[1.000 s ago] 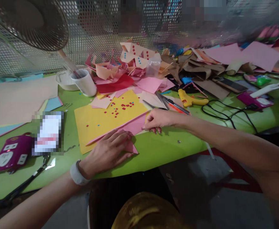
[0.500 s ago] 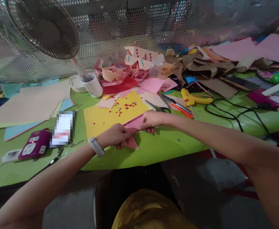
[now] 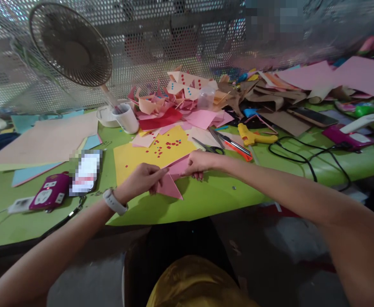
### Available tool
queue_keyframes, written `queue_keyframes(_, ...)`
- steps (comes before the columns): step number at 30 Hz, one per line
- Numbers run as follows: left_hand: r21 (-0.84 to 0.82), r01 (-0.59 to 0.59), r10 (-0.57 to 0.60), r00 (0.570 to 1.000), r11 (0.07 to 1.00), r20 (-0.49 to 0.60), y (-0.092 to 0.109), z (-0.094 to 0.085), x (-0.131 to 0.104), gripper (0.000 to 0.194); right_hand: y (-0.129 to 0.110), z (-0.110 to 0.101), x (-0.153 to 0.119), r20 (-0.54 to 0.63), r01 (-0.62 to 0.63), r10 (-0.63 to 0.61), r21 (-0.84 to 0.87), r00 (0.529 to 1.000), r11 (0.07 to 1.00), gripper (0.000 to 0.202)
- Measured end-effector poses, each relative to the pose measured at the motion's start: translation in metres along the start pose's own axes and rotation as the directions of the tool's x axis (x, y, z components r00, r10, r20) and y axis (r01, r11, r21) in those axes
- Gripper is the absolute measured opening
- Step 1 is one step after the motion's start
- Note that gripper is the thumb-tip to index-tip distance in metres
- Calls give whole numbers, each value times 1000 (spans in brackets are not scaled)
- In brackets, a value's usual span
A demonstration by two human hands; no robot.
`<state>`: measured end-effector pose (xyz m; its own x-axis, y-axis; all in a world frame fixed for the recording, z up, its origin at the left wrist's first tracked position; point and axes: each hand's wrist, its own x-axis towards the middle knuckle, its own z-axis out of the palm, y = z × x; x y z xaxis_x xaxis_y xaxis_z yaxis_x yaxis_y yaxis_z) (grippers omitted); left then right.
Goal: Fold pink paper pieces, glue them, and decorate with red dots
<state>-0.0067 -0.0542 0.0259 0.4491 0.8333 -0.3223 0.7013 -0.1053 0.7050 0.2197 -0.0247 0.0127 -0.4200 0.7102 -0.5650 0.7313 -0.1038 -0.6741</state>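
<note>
A folded sheet of pink paper (image 3: pixel 170 187) lies between my hands near the front edge of the table. My left hand (image 3: pixel 147 177), with a white watch (image 3: pixel 115 202) on the wrist, pinches its left side between thumb and fingers. On the other side, my right hand (image 3: pixel 197 163) has curled fingers closed on the same paper. Behind it a yellow sheet (image 3: pixel 131 157) lies flat, scattered with small red and blue paper squares (image 3: pixel 173 144). Black-handled scissors (image 3: pixel 211 148) rest just beyond my right hand.
A yellow glue gun (image 3: pixel 254 136) and a cutter (image 3: pixel 235 143) lie to the right, beside a black cable (image 3: pixel 297 160). Cut paper shapes (image 3: pixel 180 89) pile up behind. Leftward are a phone (image 3: pixel 87 172), a purple power strip (image 3: pixel 51 192), a white cup (image 3: pixel 126 118) and a fan (image 3: pixel 73 47).
My left hand has shifted a little to the left along the pink paper, showing more of its folded corner. The right hand keeps its hold. The whole view has shifted slightly.
</note>
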Motion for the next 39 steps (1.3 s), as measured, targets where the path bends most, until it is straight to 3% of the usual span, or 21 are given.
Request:
queue_keyframes(1,63,-127,135,979,990,-151,-6,0,-5,54,0,0,-1,-4,0,0,11,1000,1000,34)
queue_keyframes(2,181,-237,276,931,955,-239,-13,0,-8,52,-1,0,-2,-6,5,-5,17,1000,1000,32)
queue_keyframes(3,318,-303,388,887,899,-252,-20,2,-12,54,-2,1,-4,1,13,-13,20,1000,1000,31)
queue_keyframes(4,427,-330,441,876,842,-193,-28,4,-14,61,-3,2,-6,19,16,-16,18,1000,1000,30)
queue_keyframes(8,635,-310,441,896,707,-54,-54,18,-17,74,-9,11,-11,136,-58,59,-10,989,998,39)
queue_keyframes(13,687,-330,475,880,647,-24,-62,23,-14,75,-18,27,-11,165,-106,107,-13,980,994,43)
queue_keyframes(22,642,-395,424,898,657,119,-63,5,-13,99,-10,41,-14,-95,53,-68,-148,993,988,39)
queue_keyframes(24,640,-398,430,896,658,115,-64,5,-13,99,-11,48,-16,-244,98,-166,-267,956,959,27)
queue_keyframes(26,638,-400,439,892,658,106,-64,6,-13,99,-10,55,-17,-372,193,-335,-370,866,909,13)
queue_keyframes(28,638,-400,443,891,659,101,-65,7,-13,100,-7,60,-17,-391,337,-490,-398,779,853,15)
queue_keyframes(30,640,-401,448,889,655,99,-65,7,-13,100,-4,62,-14,-359,457,-578,-370,733,809,12)
queue_keyframes(33,645,-414,475,875,642,89,-66,8,-13,100,-2,61,-7,-334,477,-558,-296,760,827,12)
queue_keyframes(36,645,-424,498,864,636,76,-68,8,-13,100,-7,61,-1,-341,383,-458,-265,821,885,24)
queue_keyframes(39,634,-433,516,854,641,62,-70,9,-13,99,-15,63,0,-397,267,-371,-293,840,918,29)
